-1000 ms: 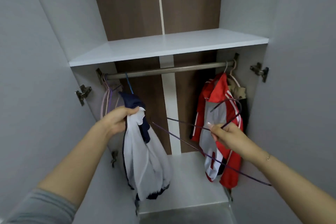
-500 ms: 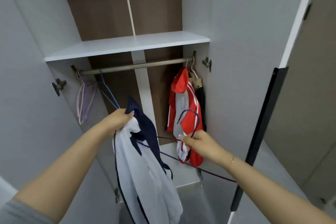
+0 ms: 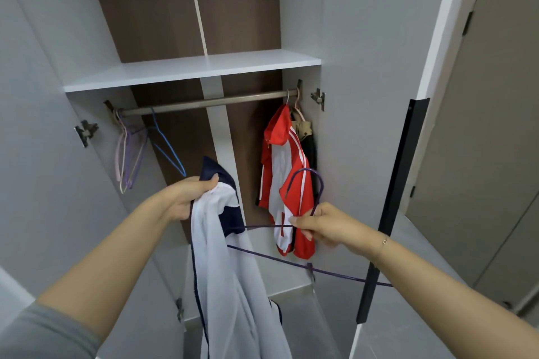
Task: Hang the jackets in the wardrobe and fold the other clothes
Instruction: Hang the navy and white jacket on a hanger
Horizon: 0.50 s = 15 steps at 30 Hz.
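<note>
Drawn back from the rail [image 3: 204,102] now, left hand [image 3: 186,198] gripping white-and-navy jacket [image 3: 221,256], right hand [image 3: 323,227] pinching purple hanger [image 3: 306,268] beside it, ready for threading.

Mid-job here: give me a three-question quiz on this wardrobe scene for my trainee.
1. True or false: the purple hanger hangs on the rail.
2. Which hand grips the white and navy jacket? A) left hand B) right hand
3. Fill in: the red and white jacket hangs at the rail's ____ end.

Key: 1 false, the right hand holds it; 2 A; 3 right.
</note>
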Tool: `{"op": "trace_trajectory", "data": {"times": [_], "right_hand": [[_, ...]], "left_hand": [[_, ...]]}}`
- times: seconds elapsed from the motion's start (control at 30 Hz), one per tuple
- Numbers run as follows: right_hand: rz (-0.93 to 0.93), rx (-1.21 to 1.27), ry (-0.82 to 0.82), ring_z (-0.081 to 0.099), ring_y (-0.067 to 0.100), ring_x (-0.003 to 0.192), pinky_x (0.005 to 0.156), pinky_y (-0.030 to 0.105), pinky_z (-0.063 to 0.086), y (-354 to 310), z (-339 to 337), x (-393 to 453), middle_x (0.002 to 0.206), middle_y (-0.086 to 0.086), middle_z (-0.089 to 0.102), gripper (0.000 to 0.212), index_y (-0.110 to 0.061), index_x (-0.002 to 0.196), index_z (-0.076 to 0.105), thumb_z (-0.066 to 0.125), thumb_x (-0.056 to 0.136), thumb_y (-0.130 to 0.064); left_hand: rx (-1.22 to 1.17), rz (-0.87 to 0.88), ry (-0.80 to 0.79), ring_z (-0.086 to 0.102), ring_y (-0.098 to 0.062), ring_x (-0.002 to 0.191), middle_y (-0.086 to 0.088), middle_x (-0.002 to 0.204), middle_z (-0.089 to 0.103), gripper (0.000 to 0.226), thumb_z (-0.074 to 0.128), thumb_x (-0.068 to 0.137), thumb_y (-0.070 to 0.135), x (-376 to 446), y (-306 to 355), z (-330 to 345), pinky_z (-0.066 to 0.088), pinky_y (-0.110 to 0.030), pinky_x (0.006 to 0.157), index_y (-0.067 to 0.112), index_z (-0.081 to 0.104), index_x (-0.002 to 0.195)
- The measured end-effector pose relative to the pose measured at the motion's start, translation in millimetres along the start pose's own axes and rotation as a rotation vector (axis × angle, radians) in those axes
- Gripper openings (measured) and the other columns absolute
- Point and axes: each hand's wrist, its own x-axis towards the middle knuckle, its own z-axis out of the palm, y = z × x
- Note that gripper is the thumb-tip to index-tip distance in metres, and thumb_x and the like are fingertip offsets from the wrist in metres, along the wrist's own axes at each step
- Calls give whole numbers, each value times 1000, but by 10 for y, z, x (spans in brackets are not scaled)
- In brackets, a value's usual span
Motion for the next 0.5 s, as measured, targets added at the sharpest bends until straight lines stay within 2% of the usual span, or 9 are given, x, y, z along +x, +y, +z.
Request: {"op": "trace_trajectory", "data": {"times": [0.13, 0.23, 0.3, 0.37, 0.43, 0.5], "right_hand": [[103, 65, 129, 25, 10, 31, 36, 17, 22, 138, 262, 151, 38, -3, 32, 49, -12, 52, 51, 61, 94, -34], [161, 239, 271, 23, 8, 27, 34, 15, 18, 209, 439, 321, 37, -4, 29, 48, -13, 52, 50, 58, 96, -32], [135, 412, 370, 23, 9, 27, 36, 14, 17, 191, 465, 392, 37, -4, 30, 46, -13, 55, 49, 54, 98, -30], [-2, 482, 485, 26, 9, 29, 37, 17, 21, 149, 423, 414, 36, -5, 32, 47, -13, 54, 47, 53, 98, -29], [-199, 437, 559, 29, 9, 36, 41, 20, 27, 73, 364, 390, 39, -5, 33, 51, -12, 51, 44, 53, 99, -28], [-320, 441, 553, 31, 8, 42, 45, 17, 29, -21, 313, 355, 42, -6, 35, 52, -11, 50, 42, 52, 100, -25]], "left_hand": [[-65, 96, -208, 72, -25, 85, -15, 99, 73, 42, 66, 84, 33, -264, 240, 199, 59, -33, 68, 3, 66, 113], [-61, 169, -325, 72, -25, 95, -14, 110, 72, 39, 66, 83, 35, -455, 389, 290, 58, -31, 69, 7, 71, 109], [-32, 169, -378, 70, -24, 102, -12, 115, 71, 37, 65, 86, 39, -540, 415, 261, 58, -29, 73, 11, 74, 107], [82, 124, -431, 68, -22, 107, -9, 119, 70, 39, 62, 87, 44, -577, 354, 179, 57, -29, 77, 14, 74, 109], [255, 52, -369, 71, -22, 97, -10, 116, 70, 43, 60, 89, 47, -573, 261, 137, 59, -35, 79, 14, 72, 114], [462, 72, -119, 68, -25, 96, -12, 121, 64, 44, 54, 97, 38, -540, 162, 142, 56, -41, 89, 11, 58, 131]]}}
